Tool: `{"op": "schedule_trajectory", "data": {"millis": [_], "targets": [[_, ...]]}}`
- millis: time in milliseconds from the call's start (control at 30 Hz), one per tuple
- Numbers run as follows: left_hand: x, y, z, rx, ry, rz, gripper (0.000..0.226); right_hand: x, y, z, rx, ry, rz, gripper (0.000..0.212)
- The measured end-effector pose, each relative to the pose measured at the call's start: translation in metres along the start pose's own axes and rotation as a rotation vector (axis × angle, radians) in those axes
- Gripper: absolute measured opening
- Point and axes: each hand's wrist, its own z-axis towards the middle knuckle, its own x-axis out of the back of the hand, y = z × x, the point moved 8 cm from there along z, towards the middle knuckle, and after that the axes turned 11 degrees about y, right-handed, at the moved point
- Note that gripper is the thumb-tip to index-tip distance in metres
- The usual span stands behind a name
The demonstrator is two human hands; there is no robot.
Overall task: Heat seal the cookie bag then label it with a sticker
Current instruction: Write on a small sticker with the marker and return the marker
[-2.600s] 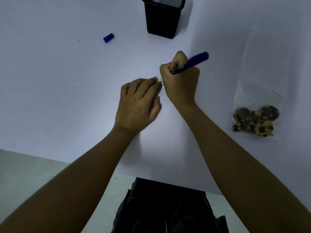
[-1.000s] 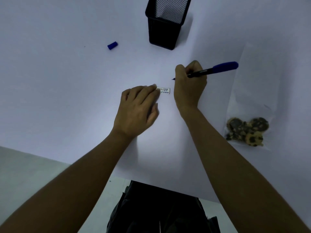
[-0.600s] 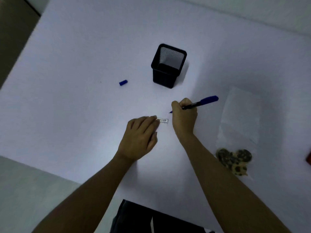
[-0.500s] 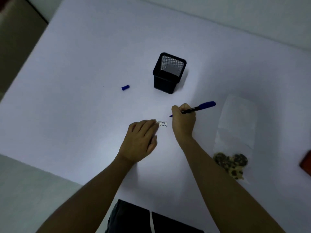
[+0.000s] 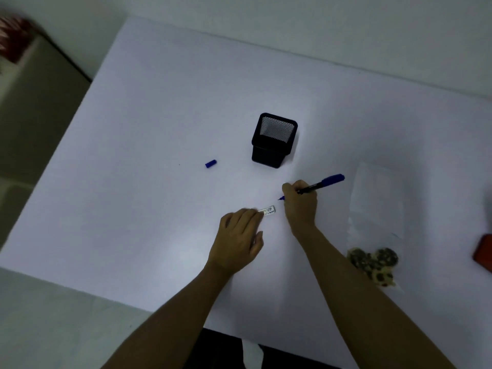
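We see the left hand [image 5: 237,241] lying flat on the white tabletop [image 5: 159,115], its straight fingertips pressing the left end of the small sticker [image 5: 269,210], which has writing on it. The right hand [image 5: 300,201] is curled around a blue pen [image 5: 323,183], tip just above the sticker. The cookie bag [image 5: 376,225] lies flat to the right, apart from both hands. A black mesh cup [image 5: 274,141] and the pen cap [image 5: 210,164] stand farther away.

Bare forearms, no sleeves, no rings or watch in sight.
Left hand [image 5: 235,239] and right hand [image 5: 300,202] uncovered; dark garment near, at lower frame edge.
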Motion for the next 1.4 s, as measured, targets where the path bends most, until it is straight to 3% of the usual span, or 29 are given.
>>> {"op": "schedule_trajectory", "data": {"millis": [300, 500, 733, 1000, 1133, 1233, 1400], "targets": [[0.007, -0.002, -0.001, -0.004, 0.052, -0.117, 0.048, 0.003, 0.004, -0.004, -0.072, -0.022, 0.014, 0.033], [0.056, -0.051, 0.05, 0.228, 0.233, -0.173, 0.04, 0.023, 0.003, -0.02, -0.104, 0.061, 0.046, 0.038], [0.055, -0.144, 0.099, 0.58, 0.026, -0.138, 0.051, 0.032, -0.005, -0.05, -0.165, 0.02, 0.07, 0.024], [0.056, -0.146, 0.109, 0.587, -0.08, -0.342, 0.009, -0.009, -0.079, -0.076, -0.098, -0.206, 0.188, 0.019], [0.091, -0.118, 0.117, 0.571, -0.012, -0.672, 0.004, -0.026, -0.119, -0.092, -0.033, -0.297, 0.178, 0.014], [0.124, -0.097, 0.116, 0.603, -0.014, -0.879, 0.021, -0.031, -0.146, -0.103, 0.016, -0.305, 0.199, 0.012], [0.15, -0.085, 0.11, 1.067, -0.065, -1.316, 0.023, -0.033, -0.185, -0.123, 0.124, -0.321, 0.237, 0.008]]}}
